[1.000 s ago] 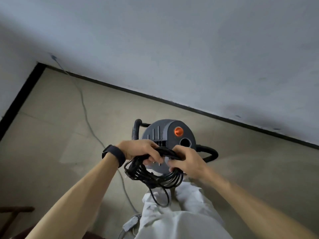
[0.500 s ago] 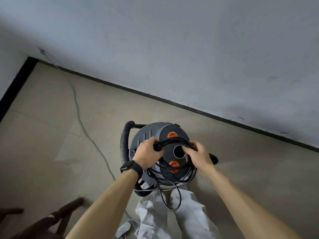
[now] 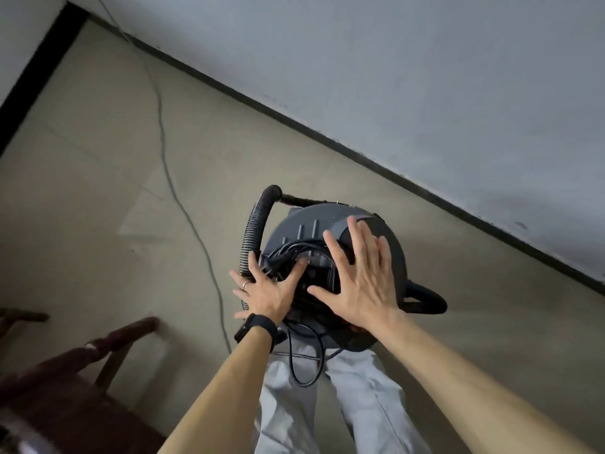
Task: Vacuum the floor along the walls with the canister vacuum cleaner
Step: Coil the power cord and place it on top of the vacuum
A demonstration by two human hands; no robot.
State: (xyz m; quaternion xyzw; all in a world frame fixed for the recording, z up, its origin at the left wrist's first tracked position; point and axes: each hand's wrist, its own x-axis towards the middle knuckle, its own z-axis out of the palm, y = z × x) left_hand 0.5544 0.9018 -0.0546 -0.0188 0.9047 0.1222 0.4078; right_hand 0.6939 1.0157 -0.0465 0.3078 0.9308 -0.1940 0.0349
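My left hand point(image 3: 268, 290) and right hand point(image 3: 360, 283) flat over vacuum point(image 3: 296, 224) top, fingers point(image 3: 357, 237) spread, gripping nothing; cord point(image 3: 284, 250) bundled under left, right nearer vacuum's centre.

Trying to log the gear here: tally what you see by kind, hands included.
Canister vacuum cleaner: 1
Black ribbed hose: 1
Black power cord, bundled on the vacuum: 1
Grey floor cable: 1
Hands, left hand and right hand, both open: 2
Dark wooden chair: 1
Total: 7
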